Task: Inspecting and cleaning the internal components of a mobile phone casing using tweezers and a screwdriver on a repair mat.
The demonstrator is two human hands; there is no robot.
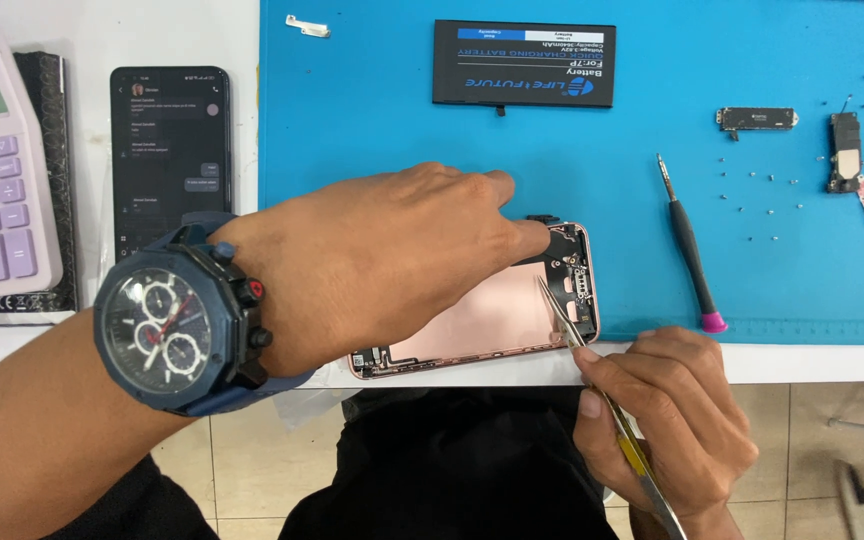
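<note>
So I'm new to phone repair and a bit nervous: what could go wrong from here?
The tweezers in the right hand have sharp tips inside the open pink phone housing; a slip might scratch or tear small parts there. The housing overhangs the table edge, steadied only by the left hand, so it could tip off. Tiny loose screws lie on the blue mat and could scatter if brushed.
</note>
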